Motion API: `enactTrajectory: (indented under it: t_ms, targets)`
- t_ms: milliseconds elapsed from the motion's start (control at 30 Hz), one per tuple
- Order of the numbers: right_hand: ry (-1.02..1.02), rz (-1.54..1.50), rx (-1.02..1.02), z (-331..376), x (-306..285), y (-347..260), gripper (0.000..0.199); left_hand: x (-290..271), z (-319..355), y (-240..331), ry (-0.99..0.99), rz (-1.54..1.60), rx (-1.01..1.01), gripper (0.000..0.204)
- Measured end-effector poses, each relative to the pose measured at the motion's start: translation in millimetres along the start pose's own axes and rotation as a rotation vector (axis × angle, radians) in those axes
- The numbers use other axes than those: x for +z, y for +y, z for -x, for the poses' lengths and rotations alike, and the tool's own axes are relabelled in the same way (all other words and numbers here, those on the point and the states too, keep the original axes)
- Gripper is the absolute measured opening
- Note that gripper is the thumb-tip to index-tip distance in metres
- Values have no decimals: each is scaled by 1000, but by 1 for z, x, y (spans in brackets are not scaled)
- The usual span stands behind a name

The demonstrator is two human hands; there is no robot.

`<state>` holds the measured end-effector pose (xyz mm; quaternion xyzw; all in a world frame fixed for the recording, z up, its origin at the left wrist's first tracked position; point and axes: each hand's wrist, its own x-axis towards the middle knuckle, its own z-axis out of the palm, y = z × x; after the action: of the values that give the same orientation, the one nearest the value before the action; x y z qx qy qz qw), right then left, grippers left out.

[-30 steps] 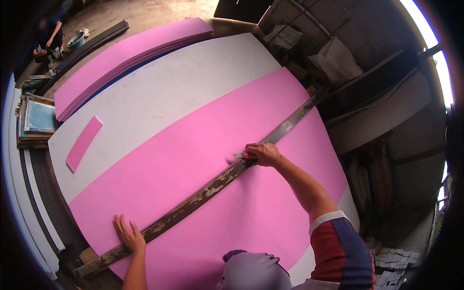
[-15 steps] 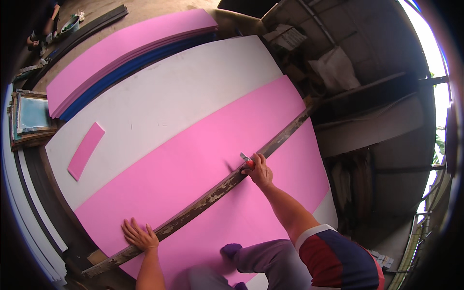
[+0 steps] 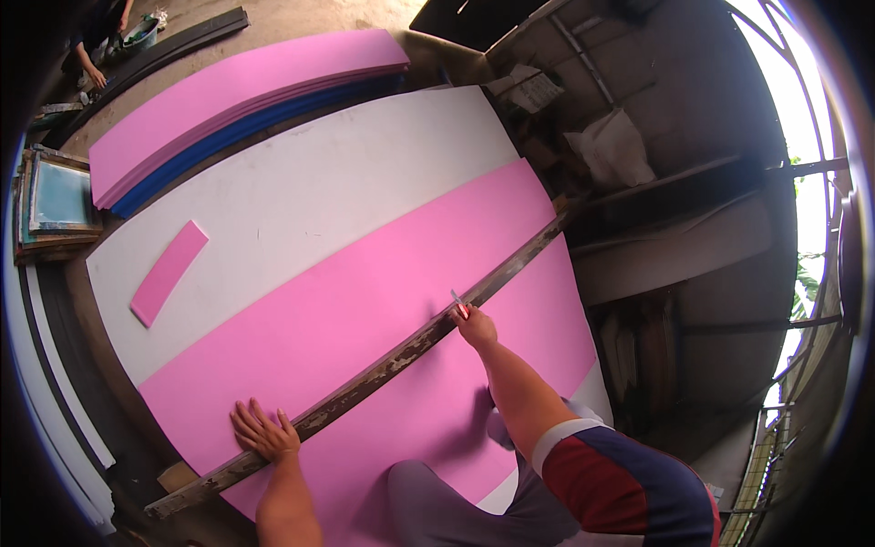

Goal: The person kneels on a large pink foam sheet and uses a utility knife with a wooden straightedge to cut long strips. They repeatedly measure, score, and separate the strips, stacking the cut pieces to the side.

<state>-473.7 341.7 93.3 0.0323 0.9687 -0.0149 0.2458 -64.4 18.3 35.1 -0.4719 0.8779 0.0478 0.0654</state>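
A large pink foam sheet (image 3: pixel 365 310) lies on a white table top (image 3: pixel 301 191). Across it runs a long worn metal straightedge (image 3: pixel 392 365), from lower left to upper right. My left hand (image 3: pixel 264 430) presses flat on the sheet at the straightedge's lower end. My right hand (image 3: pixel 476 325) grips a small red-handled cutter (image 3: pixel 458 302) with its blade against the straightedge's edge, about midway along. My knee in grey trousers (image 3: pixel 428 492) rests on the sheet.
A small pink foam strip (image 3: pixel 169 272) lies on the white top at left. A stack of pink and blue foam sheets (image 3: pixel 246 100) sits behind. Framed screens (image 3: pixel 59 196) are stacked far left. Another person's arm (image 3: pixel 91 68) shows at top left. Shelving and clutter stand right.
My right hand with the cutter has slid along the straightedge. My left hand stays pressed at the lower end. The view has shifted as my head moved.
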Motion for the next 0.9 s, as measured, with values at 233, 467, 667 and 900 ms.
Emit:
enactTrajectory:
  t_ms: [233, 467, 667, 900]
  targets:
    - [284, 49, -487, 71, 59, -91, 36, -1, 0, 3, -48, 105, -29, 68]
    - [204, 99, -887, 167, 171, -184, 31, 5, -11, -9, -58, 226, -55, 64]
    - [184, 204, -924, 190, 191, -186, 13, 16, 2, -16, -45, 317, -128, 63]
    - [184, 297, -917, 190, 183, -184, 12, 27, 9, -130, 578, 259, -972, 72]
